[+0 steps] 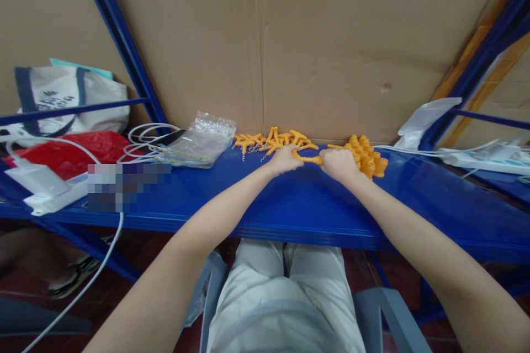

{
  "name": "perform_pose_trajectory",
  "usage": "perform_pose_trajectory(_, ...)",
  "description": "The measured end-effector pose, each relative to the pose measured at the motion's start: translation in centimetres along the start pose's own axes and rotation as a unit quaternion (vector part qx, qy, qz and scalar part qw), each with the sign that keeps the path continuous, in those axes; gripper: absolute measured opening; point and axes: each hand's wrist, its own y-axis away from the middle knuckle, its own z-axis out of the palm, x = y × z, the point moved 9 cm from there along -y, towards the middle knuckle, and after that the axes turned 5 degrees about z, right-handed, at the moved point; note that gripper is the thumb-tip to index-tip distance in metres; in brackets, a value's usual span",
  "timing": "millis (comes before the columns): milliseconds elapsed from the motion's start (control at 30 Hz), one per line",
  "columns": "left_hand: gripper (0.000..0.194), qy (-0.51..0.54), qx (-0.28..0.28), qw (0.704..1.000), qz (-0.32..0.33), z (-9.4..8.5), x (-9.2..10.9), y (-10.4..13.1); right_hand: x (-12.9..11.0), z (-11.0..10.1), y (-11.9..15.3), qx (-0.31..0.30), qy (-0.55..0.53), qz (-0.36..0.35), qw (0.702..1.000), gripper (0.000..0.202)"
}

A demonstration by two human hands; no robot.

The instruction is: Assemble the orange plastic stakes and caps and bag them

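My left hand (285,160) and my right hand (338,164) are close together over the blue tabletop. A slim orange plastic piece (313,160) bridges the gap between them, with the fingers of both hands closed round its ends. Its covered ends hide the exact shape, though it matches the orange of the corkscrews. Just beyond my left hand lies a loose pile of orange-handled corkscrews (275,140), some with metal spirals showing. Beside my right hand sits a cluster of chunky orange pieces (366,157), packed close together.
Clear plastic bags (202,140) lie left of the corkscrews. A white power strip (62,193), cables and a red bag (83,149) are farther left. Cardboard (310,44) walls the back, between blue posts (124,38). Another power strip (492,157) is at right.
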Motion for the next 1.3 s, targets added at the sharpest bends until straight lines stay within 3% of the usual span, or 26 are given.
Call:
perform_pose_trajectory(233,0.054,-0.188,0.081,0.978,0.048,-1.3,0.0,0.3,-1.1,-0.7,0.3,0.064,-0.044,-0.115,0.99,0.031)
perform_pose_trajectory(500,0.06,-0.176,0.089,0.979,0.061,-1.5,-0.9,-0.4,-1.3,-1.0,0.4,0.095,-0.044,-0.124,0.987,0.03)
perform_pose_trajectory(700,0.059,-0.106,0.089,0.989,0.056,-1.4,-1.5,-1.1,-1.8,-1.3,0.5,0.091,-0.019,-0.123,0.988,0.027)
perform_pose_trajectory(900,0.069,0.029,-0.003,0.999,-0.028,-0.7,-2.0,-0.7,-1.8,-1.5,0.6,0.109,-0.026,-0.154,0.982,0.029)
perform_pose_trajectory(1000,0.069,0.061,-0.021,0.996,-0.059,-0.8,-2.0,-0.2,-1.8,-1.5,0.7,0.115,-0.03,-0.16,0.98,0.029)
perform_pose_trajectory(1200,0.057,0.132,-0.077,0.983,-0.102,-0.2,-2.7,0.1,-2.1,-1.7,0.8,0.125,-0.024,-0.172,0.977,0.03)
perform_pose_trajectory(1300,0.034,0.157,-0.126,0.972,-0.124,0.6,-3.2,0.4,-2.2,-1.7,0.9,0.136,-0.022,-0.189,0.972,0.029)
